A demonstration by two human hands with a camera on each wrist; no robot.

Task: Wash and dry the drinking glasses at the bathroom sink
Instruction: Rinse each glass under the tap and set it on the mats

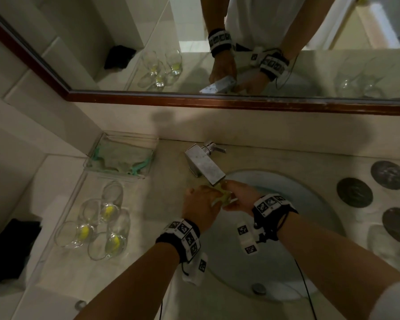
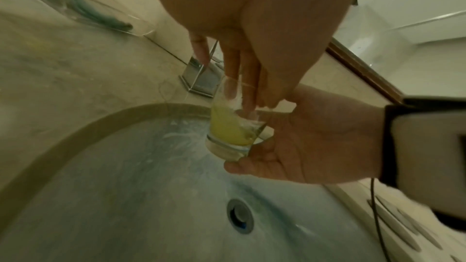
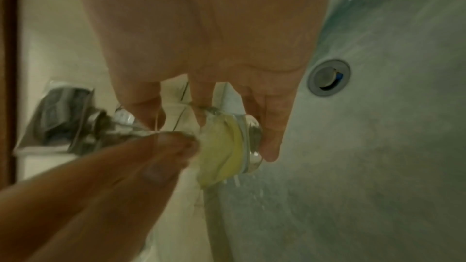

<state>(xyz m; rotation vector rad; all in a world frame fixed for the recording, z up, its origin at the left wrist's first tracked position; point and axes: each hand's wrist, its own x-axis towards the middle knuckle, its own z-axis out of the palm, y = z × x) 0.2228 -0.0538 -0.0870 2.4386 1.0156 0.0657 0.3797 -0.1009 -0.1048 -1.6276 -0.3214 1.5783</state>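
A clear drinking glass (image 1: 222, 197) holding cloudy yellow liquid is tilted on its side under the spout of the square chrome faucet (image 1: 204, 165), over the pale blue sink (image 1: 293, 269). My right hand (image 1: 238, 199) grips the glass (image 2: 228, 128) round its thick base, fingers curled under it. My left hand (image 1: 198, 204) reaches in from the other side, and its straight fingers (image 2: 248, 95) are pushed through the rim into the glass (image 3: 221, 146). Water drips from the base. Several more glasses (image 1: 92, 229) with yellow residue stand on the counter at the left.
A clear tray (image 1: 148, 168) holding a green-edged cloth sits behind those glasses. Dark round coasters (image 1: 354, 192) and a clear glass (image 1: 386, 244) are on the right counter. A black cloth (image 1: 12, 250) lies far left. The drain (image 2: 239, 216) is open. A framed mirror (image 1: 240, 103) runs along the wall.
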